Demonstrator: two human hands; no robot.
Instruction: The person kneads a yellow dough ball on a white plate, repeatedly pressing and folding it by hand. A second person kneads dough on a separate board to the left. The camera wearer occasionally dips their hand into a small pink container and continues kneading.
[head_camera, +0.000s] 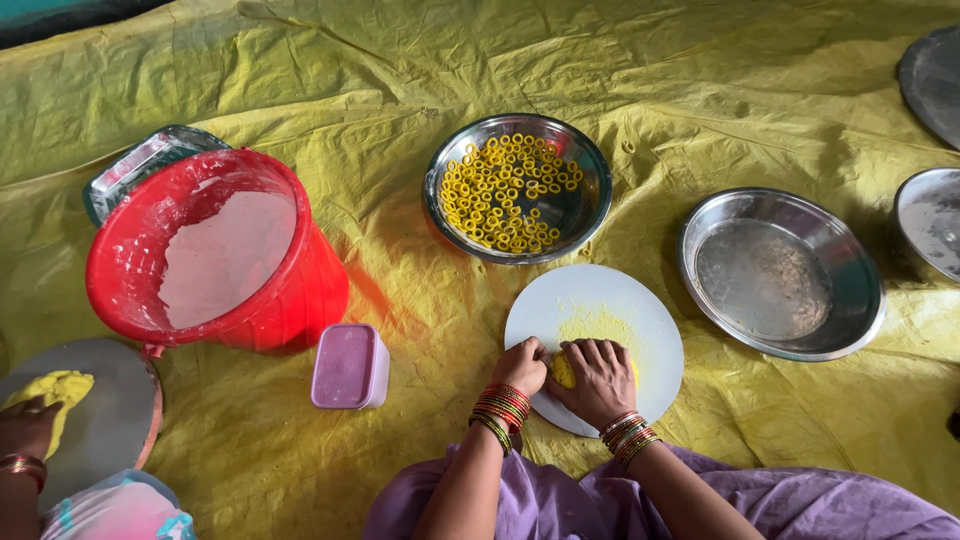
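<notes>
Co-worker's hand (25, 425): seen far left of the white round board, laid on yellow dough (48, 390) on a grey round board (105, 420).
Clear container (140, 165): rectangular, glimpsed behind the red bucket, far left of the white board.
Red bucket (290, 290): one, left of the white board, pale flour held inside.
Pink lidded box (349, 366): one, small, square with rounded corners, just left of the white board; no label can be made out.
Bowl of rings (590, 170): one steel bowl just above the white board, filled with many small yellow rings, too many to count.
White round board (640, 310): dusted with yellow crumbs.
Left hand (522, 368): curled, touching the dough lump.
Right hand (598, 378): pressed flat over the dough lump (563, 372) at the near edge of the white board; both hands are held together.
Empty steel plates: one (780, 275) right of the board, two more cut off at the far right edge.
Surface: a crumpled yellow sheet (400, 60) spread over the floor.
</notes>
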